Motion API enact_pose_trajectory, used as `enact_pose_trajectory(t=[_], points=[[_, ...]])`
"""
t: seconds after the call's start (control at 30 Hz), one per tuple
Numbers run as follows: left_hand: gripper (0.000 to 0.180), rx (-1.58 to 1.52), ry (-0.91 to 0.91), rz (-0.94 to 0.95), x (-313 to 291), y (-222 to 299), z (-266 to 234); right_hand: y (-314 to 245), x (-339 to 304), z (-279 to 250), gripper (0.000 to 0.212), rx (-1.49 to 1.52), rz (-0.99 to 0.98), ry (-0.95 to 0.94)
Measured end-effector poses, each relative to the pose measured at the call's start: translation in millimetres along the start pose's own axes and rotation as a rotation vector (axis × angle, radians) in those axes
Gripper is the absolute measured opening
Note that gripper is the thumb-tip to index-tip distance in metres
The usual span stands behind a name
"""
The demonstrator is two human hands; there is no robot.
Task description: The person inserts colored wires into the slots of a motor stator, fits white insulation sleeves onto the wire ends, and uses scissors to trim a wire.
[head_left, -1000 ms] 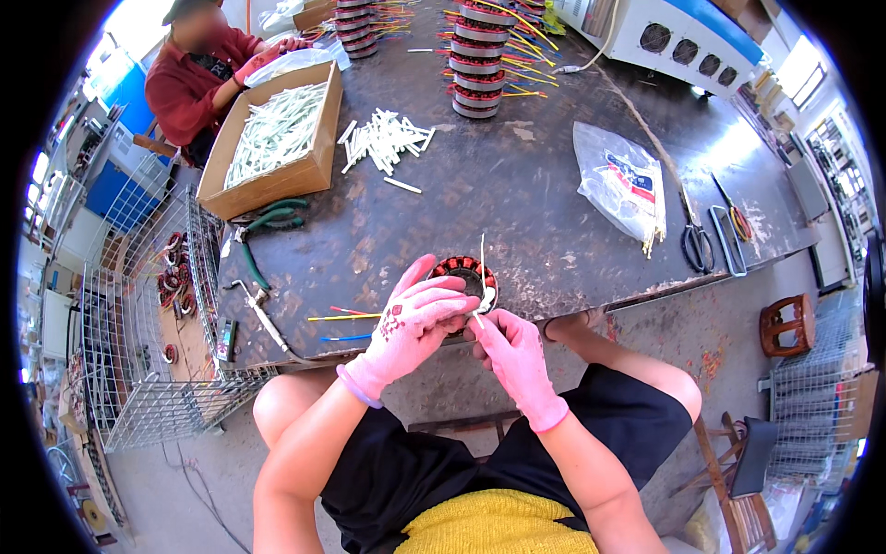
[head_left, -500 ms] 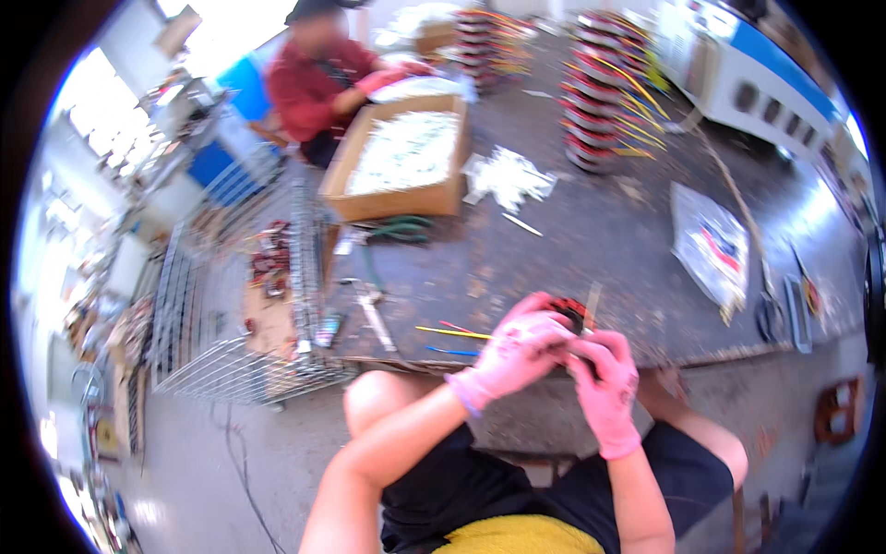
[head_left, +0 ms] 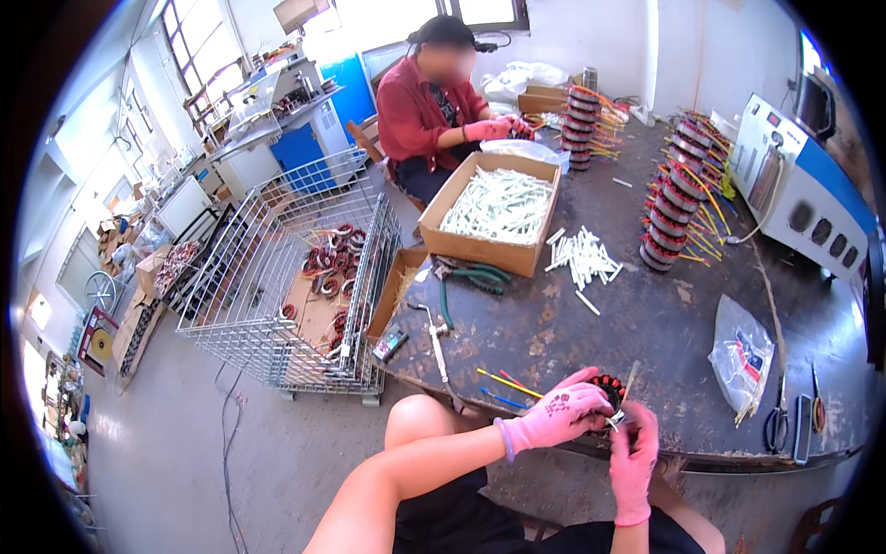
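My left hand, in a pink glove, grips a small ring-shaped motor stator with red-and-black windings at the table's front edge. Yellow, red and blue lead wires stick out to the left of that hand. Close against the stator's right side is my right hand, also gloved in pink, its fingers bent together. A small whitish bit shows between the two hands; its kind is unclear. A thin pale strip rises beside the stator.
A cardboard box of white tubes stands ahead, with loose tubes beside it. Stacked stators rise at far right. Scissors and a plastic bag lie right. Left is a wire cage. Across the table a co-worker handles something.
The view has tilted up, showing more of the room. My right hand has dropped slightly lower beside the stator, and its fingers have drawn closer together. The left hand keeps its hold.
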State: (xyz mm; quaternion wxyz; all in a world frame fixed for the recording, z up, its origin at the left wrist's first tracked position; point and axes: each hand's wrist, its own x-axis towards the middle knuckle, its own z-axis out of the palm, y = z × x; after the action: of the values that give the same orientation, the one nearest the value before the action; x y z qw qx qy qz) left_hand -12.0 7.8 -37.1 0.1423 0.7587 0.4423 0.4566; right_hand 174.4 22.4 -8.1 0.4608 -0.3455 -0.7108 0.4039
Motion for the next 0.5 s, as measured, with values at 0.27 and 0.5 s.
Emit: enact_pose_trajectory(t=[0.27,0.5], points=[[0.041,-0.518,-0.16,-0.181,-4,-10,-11,5,14,5,0.026,-0.072,-0.091,-0.084],[0.036,0.375,-0.174,0.13,11,-3,-8,3,-19,19,0.003,0.62,0.513,-0.011]])
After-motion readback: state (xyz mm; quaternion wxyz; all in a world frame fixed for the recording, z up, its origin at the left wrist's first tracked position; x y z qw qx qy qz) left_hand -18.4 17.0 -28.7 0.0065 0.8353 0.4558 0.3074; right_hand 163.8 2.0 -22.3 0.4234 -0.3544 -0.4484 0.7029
